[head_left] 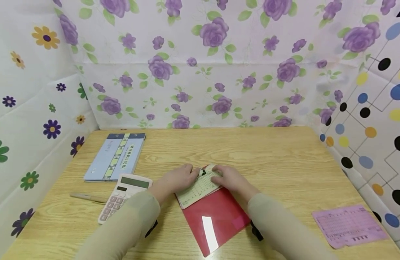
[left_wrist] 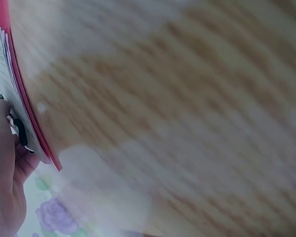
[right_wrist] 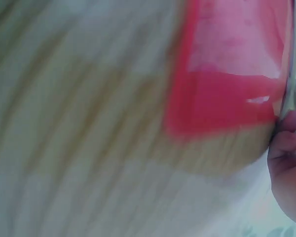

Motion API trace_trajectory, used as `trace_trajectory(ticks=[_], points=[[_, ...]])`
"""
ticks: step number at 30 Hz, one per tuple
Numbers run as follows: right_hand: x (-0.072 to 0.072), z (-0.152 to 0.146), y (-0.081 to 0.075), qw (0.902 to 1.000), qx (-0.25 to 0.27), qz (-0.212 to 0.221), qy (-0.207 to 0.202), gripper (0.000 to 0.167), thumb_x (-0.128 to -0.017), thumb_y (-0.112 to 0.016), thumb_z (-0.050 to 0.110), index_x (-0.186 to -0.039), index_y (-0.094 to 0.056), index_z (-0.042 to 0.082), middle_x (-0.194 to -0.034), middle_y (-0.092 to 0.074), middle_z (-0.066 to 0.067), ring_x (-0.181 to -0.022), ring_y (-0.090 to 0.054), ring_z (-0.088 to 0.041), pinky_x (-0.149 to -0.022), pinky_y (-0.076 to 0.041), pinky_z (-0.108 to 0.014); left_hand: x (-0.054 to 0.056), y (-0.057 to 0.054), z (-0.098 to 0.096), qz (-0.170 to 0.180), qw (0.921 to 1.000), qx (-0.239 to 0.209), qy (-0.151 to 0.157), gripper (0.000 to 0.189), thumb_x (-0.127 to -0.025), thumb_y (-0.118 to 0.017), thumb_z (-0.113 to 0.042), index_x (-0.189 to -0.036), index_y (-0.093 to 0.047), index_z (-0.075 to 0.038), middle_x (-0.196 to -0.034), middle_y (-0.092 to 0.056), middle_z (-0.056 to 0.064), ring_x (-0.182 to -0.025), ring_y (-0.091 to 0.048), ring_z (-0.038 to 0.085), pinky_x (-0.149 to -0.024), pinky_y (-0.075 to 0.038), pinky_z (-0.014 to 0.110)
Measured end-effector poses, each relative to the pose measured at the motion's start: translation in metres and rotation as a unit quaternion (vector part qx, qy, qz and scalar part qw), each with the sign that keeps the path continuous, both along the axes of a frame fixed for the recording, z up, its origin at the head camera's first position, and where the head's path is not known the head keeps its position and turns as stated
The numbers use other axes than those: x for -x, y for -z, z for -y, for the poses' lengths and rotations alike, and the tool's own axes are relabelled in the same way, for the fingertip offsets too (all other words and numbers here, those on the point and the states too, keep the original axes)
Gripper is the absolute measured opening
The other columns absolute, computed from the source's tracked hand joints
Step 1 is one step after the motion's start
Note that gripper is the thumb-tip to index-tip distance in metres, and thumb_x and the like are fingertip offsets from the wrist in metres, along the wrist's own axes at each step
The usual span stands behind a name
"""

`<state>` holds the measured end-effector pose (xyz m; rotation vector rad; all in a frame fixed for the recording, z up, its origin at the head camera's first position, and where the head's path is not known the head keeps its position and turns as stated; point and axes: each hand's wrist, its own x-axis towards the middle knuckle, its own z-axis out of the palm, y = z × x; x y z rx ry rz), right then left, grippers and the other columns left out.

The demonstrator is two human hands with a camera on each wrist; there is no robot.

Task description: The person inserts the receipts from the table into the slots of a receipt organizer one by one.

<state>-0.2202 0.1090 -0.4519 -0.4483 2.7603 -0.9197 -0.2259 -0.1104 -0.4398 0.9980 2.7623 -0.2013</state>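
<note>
A stack of pale printed paper slips [head_left: 198, 193] lies across the upper end of a red plastic folder [head_left: 216, 220]. At the stack's far edge sits a black binder clip [head_left: 204, 172], and its black body shows again in the left wrist view as a binder clip [left_wrist: 20, 132]. My left hand [head_left: 181, 177] pinches the clip at the papers' edge, thumb above and fingers below. On the other side my right hand [head_left: 230, 178] grips the right end of the slips. The right wrist view has that hand [right_wrist: 288, 170] at its edge beside the folder [right_wrist: 222, 98], with several fingertips cut off.
To the left lie a pink-and-white calculator [head_left: 125, 193], partly behind my left sleeve, a pen [head_left: 87, 197] and a blue account book [head_left: 115, 157]. A pink printed form [head_left: 350, 225] rests at the right side of the wooden table [head_left: 268, 151]. Patterned cloth walls enclose three sides.
</note>
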Motion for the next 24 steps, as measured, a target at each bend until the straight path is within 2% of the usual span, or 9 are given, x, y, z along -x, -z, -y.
trace_trajectory(ticks=[5,9,12,17,24], points=[[0.000,-0.032,-0.005,0.9999,-0.003,-0.013,0.002,0.043,-0.088,-0.065,0.029,-0.125,-0.058,0.008,-0.093,-0.064,-0.007,-0.079,-0.056,-0.017,-0.073,-0.047,-0.036,0.000,0.004,0.001,-0.016,0.9998,0.000,0.007,0.045,-0.104,-0.028,-0.024,-0.146,-0.031,-0.009,-0.125,-0.045,0.016,-0.119,-0.045,0.026,-0.092,-0.045,0.039],[-0.003,-0.064,-0.006,0.9999,-0.013,-0.011,0.002,0.045,-0.088,-0.066,0.029,-0.125,-0.058,0.005,-0.080,-0.058,-0.002,-0.068,-0.051,-0.014,-0.062,-0.043,-0.031,0.000,0.005,0.001,-0.017,0.9998,-0.005,0.007,0.045,-0.104,-0.029,-0.026,-0.146,-0.031,-0.009,-0.126,-0.045,0.016,-0.119,-0.045,0.027,-0.093,-0.045,0.039],[-0.006,-0.089,-0.008,0.9997,-0.022,-0.008,0.002,0.046,-0.088,-0.066,0.030,-0.125,-0.058,0.005,-0.080,-0.057,-0.002,-0.066,-0.051,-0.014,-0.060,-0.042,-0.031,-0.002,0.004,0.000,-0.018,0.9998,-0.006,0.009,0.045,-0.104,-0.030,-0.026,-0.146,-0.032,-0.009,-0.125,-0.046,0.017,-0.119,-0.045,0.027,-0.092,-0.045,0.039],[-0.014,-0.128,-0.012,0.9991,-0.040,-0.012,0.002,0.048,-0.087,-0.067,0.031,-0.126,-0.057,0.005,-0.087,-0.058,-0.003,-0.069,-0.050,-0.014,-0.062,-0.042,-0.032,-0.003,0.001,-0.001,-0.022,0.9997,-0.002,0.008,0.045,-0.104,-0.030,-0.026,-0.146,-0.033,-0.009,-0.126,-0.046,0.017,-0.120,-0.045,0.027,-0.092,-0.045,0.039],[-0.023,-0.182,-0.017,0.9975,-0.071,-0.007,-0.008,0.058,-0.085,-0.068,0.037,-0.129,-0.053,0.002,-0.095,-0.058,-0.005,-0.072,-0.051,-0.014,-0.065,-0.043,-0.033,-0.003,0.001,-0.001,-0.015,0.9999,-0.001,0.001,0.045,-0.104,-0.030,-0.026,-0.146,-0.033,-0.009,-0.127,-0.045,0.017,-0.121,-0.044,0.028,-0.093,-0.045,0.040]])
